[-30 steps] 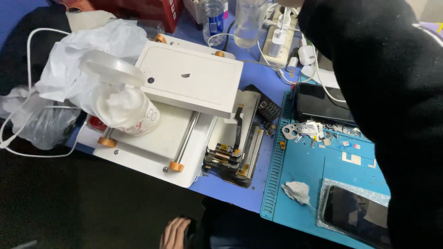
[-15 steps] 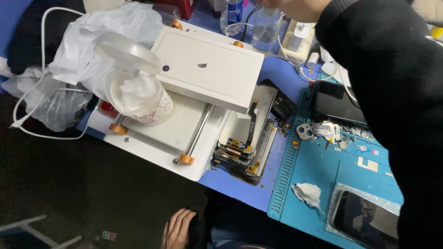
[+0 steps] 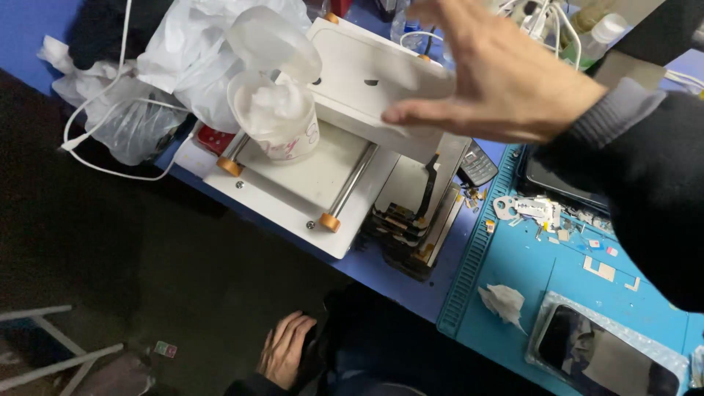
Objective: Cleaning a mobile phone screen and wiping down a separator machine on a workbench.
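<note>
My right hand (image 3: 499, 73) hovers open, fingers spread and palm down, over the far right edge of a flat white box (image 3: 359, 81); it holds nothing. The box lies on top of a white press machine (image 3: 323, 176) with orange-capped rods. A clear plastic tub of wipes (image 3: 275, 117) with its lid flipped up stands on the machine's left side. My left hand (image 3: 286, 350) rests low near my lap, fingers loosely apart and empty. A stack of phone screens (image 3: 411, 224) leans beside the machine.
A blue work mat (image 3: 579, 293) on the right carries a crumpled tissue (image 3: 502, 302), small metal parts (image 3: 528, 209) and a phone in a bubble sleeve (image 3: 605, 359). White plastic bags (image 3: 161, 73) and a white cable (image 3: 95, 132) lie at the left. Bottles (image 3: 598, 37) stand at the back.
My right arm has drawn back from the rear of the table, so the open hand now shows over the white box. The view has moved closer. My left hand stays by my lap.
</note>
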